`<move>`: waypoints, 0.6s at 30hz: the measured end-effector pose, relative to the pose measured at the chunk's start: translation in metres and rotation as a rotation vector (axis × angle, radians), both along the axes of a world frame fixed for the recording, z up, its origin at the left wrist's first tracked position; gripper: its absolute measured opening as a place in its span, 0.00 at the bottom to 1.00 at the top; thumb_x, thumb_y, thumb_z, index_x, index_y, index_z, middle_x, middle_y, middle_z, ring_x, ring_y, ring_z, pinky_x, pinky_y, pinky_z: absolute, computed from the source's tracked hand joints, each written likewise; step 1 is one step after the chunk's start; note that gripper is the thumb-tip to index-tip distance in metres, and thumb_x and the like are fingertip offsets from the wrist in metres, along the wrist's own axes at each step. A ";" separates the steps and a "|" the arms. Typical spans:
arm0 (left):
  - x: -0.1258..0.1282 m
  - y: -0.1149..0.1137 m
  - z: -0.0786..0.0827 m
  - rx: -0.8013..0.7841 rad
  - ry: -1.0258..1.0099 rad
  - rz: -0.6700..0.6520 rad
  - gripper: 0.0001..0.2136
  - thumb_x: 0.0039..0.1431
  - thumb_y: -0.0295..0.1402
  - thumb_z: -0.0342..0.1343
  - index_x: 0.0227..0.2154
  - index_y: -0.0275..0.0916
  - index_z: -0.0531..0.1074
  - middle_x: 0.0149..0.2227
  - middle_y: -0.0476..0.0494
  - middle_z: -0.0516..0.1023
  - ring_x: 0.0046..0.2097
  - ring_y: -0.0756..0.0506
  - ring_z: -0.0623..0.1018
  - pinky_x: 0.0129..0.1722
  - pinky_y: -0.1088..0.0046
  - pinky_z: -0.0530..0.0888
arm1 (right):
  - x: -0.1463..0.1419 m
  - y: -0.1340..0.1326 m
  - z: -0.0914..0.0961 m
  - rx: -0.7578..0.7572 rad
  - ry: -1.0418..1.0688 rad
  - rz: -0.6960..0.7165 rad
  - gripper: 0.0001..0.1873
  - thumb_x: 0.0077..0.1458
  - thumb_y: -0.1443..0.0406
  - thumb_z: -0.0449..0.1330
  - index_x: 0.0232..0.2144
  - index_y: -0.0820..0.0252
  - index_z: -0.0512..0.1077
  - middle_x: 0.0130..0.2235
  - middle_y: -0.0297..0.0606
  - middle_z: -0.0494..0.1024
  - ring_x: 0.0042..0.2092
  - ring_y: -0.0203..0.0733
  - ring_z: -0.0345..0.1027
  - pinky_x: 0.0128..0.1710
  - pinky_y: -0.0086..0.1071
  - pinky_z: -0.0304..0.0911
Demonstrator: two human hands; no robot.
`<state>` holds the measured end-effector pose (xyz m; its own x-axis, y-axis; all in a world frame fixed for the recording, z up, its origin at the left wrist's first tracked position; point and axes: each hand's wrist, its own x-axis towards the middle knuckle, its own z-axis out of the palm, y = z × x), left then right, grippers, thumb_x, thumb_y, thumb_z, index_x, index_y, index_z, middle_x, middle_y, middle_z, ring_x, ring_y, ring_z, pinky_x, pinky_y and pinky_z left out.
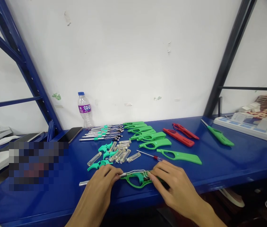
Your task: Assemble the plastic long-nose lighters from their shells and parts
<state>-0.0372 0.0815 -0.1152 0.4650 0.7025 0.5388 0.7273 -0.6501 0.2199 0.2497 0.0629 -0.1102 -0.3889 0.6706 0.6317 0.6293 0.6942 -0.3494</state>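
Observation:
Near the table's front edge lies an opened green lighter shell (133, 184), with a teal trigger (138, 177) and white wires inside. My left hand (103, 181) pinches its front end, where the silver metal tube (83, 183) sticks out to the left. At the handle end, the fingers of my right hand (171, 178) close on the shell beside the wires; what lies under the fingertips is hidden. Just behind are loose teal triggers (105, 147), several clear fuel tanks (125, 156) and a screwdriver (151, 155) with a red and clear handle.
Behind these lie metal lighter tubes with wires (92, 138), green shell halves (155, 143) and red shells (178, 137). A finished-looking green lighter (219, 135) and a power strip (251, 129) are at right. A bottle (84, 110) and a phone (70, 135) stand at back left.

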 end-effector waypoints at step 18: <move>0.018 -0.016 0.015 -0.059 -0.146 0.029 0.15 0.75 0.30 0.47 0.46 0.46 0.80 0.45 0.44 0.79 0.43 0.44 0.82 0.42 0.69 0.82 | 0.000 0.000 -0.001 0.004 0.007 -0.011 0.12 0.74 0.67 0.55 0.37 0.56 0.75 0.35 0.34 0.79 0.37 0.41 0.70 0.41 0.36 0.62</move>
<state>-0.0195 0.0659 -0.1003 0.3640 0.7468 0.5566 0.7028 -0.6124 0.3621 0.2495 0.0627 -0.1107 -0.3772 0.6724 0.6369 0.6347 0.6885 -0.3510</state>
